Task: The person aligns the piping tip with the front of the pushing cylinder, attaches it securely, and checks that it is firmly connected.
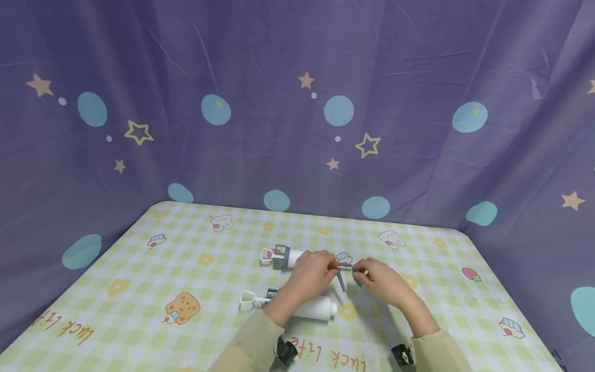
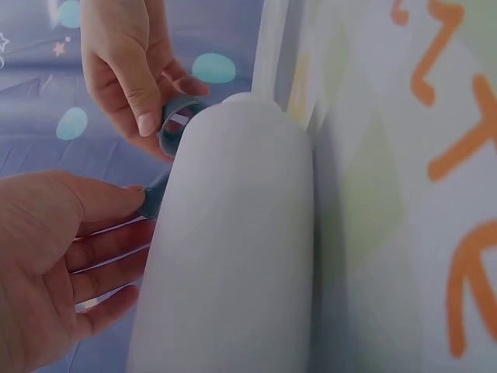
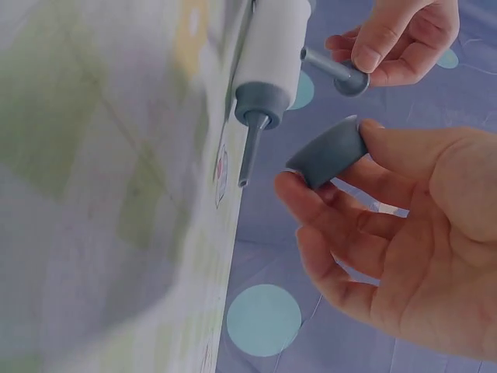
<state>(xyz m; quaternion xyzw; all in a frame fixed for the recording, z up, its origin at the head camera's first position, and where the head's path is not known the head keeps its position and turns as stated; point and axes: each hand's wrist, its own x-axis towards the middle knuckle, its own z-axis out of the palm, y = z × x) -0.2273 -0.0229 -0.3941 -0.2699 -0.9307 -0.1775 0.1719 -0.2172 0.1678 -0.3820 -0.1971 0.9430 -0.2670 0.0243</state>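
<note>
My left hand (image 1: 312, 274) pinches a slim grey nozzle (image 1: 341, 281) with a round flange at one end, its narrow tip pointing away from the fingers. My right hand (image 1: 383, 280) holds a short grey ring-shaped collar (image 3: 328, 151) between thumb and fingers, a little apart from the nozzle. Beyond the left hand lies a white tube (image 3: 272, 47) with a grey collar and a grey nozzle on its end. A second white tube (image 1: 316, 308) lies nearer, partly under the left forearm, showing a bare white neck (image 1: 333, 309).
Both tubes have a white loop handle (image 1: 247, 300) and grey bracket (image 1: 280, 257) at their left ends. A green-checked cloth (image 1: 139, 305) with cartoon prints covers the table. A purple curtain (image 1: 279, 51) hangs behind it.
</note>
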